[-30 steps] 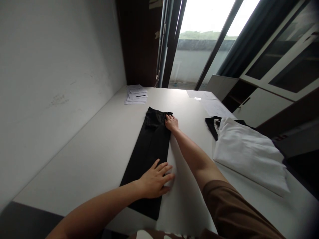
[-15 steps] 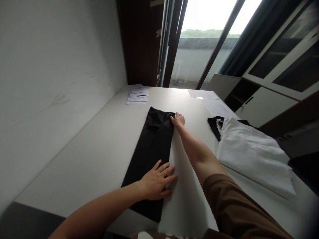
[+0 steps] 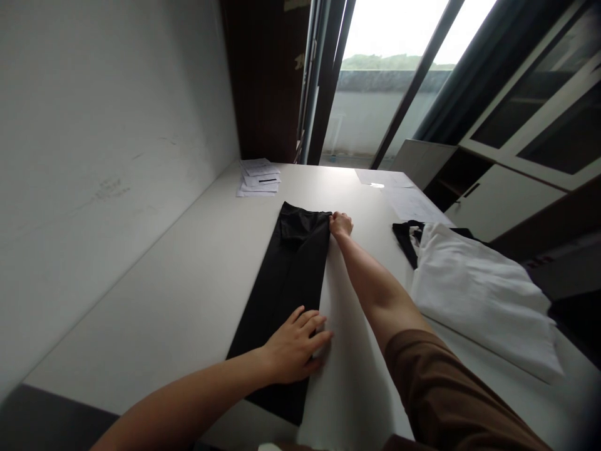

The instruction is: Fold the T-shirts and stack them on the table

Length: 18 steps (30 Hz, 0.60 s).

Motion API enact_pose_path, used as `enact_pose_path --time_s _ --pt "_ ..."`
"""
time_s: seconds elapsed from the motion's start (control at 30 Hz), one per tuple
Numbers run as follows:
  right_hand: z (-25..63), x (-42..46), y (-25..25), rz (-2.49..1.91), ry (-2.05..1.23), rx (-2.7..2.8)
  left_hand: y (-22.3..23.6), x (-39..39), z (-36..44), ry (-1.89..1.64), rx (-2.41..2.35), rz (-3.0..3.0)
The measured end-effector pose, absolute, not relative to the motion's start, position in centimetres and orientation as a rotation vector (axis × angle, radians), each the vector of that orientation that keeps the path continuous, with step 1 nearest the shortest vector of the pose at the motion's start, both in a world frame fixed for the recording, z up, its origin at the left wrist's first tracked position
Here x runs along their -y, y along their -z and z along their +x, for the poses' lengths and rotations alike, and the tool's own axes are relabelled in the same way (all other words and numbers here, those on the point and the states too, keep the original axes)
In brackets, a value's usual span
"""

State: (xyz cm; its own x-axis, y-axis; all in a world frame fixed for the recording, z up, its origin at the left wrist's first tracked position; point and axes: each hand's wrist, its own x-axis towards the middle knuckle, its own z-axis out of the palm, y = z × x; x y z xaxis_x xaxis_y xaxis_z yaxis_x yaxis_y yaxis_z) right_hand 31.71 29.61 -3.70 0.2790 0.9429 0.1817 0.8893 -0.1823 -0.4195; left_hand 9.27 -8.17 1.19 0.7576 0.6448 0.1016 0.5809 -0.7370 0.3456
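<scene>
A folded black garment (image 3: 282, 288), apparently a shirt with a short sleeve turned over at its far end, lies lengthwise on the white table (image 3: 154, 294). My left hand (image 3: 298, 344) rests on its near part, fingers spread across the right edge, holding nothing. At the far right corner, the fingers of my right hand (image 3: 341, 224) are closed on the garment's edge. Alongside that edge, a white sheet (image 3: 350, 369) curves toward my body, under my right arm. Whether my right fingers also hold this sheet is hidden.
A white folded cloth (image 3: 479, 288) lies over a dark garment (image 3: 404, 238) on the right. Papers (image 3: 259, 178) are stacked at the far left, and more sheets (image 3: 406, 197) lie far right. A wall (image 3: 103, 156) borders the left side; cabinets (image 3: 509, 197) stand beyond the right.
My right hand has shifted slightly right at the far corner, and its fingers have closed. My left hand has barely moved.
</scene>
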Motion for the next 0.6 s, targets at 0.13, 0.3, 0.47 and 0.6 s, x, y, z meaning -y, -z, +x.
enact_pose_path --time_s 0.13,0.3,0.47,0.6 --pt "32.2 -30.3 3.2 -2.180 -0.333 1.529 -1.8 8.4 10.0 -0.293 -1.338 2.522" --pt "32.0 -30.2 3.1 -2.172 -0.387 1.505 -2.5 8.2 9.8 -0.130 -1.494 2.469" --pt "30.9 -28.4 3.1 -2.155 -0.297 1.535 -2.5 8.2 9.9 -0.007 -1.375 2.452" --pt "29.6 -26.0 3.5 -2.119 -0.179 1.617 -2.4 8.1 10.2 0.008 -1.346 2.446"
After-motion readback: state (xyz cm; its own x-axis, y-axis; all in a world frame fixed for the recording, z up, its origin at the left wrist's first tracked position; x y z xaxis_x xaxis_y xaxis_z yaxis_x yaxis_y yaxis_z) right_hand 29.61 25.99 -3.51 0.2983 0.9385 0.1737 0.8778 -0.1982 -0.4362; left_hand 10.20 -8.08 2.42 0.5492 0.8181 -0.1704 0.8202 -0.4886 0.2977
